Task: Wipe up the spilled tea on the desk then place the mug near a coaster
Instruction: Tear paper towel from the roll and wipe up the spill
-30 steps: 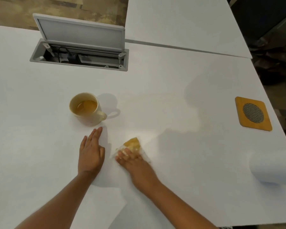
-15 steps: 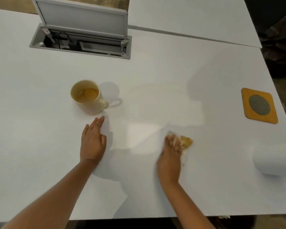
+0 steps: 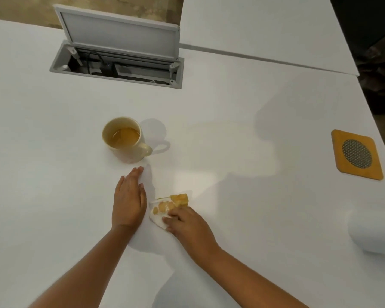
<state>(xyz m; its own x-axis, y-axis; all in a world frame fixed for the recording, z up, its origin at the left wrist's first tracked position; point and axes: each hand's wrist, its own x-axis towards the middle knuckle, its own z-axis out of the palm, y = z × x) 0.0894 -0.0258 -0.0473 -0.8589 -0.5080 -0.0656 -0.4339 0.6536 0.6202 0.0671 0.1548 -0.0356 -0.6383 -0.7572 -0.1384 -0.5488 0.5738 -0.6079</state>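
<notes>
A cream mug (image 3: 125, 140) with tea in it stands upright on the white desk (image 3: 231, 121), its handle turned to the right. My left hand (image 3: 129, 200) lies flat, palm down, just below the mug, holding nothing. Close to its right, my right hand (image 3: 186, 225) presses a white paper towel (image 3: 165, 207) onto the desk; the towel is stained yellow-brown with tea. A square wooden coaster (image 3: 357, 154) with a dark mesh circle lies far to the right, near the desk's edge.
An open cable box (image 3: 118, 65) with a raised grey lid sits at the back of the desk. A white paper towel roll (image 3: 373, 232) lies at the right edge. A seam (image 3: 265, 58) separates a second desk behind.
My right hand has swept the stained towel back to the left, from mid-desk to beside my left hand. The left hand and mug have stayed put.
</notes>
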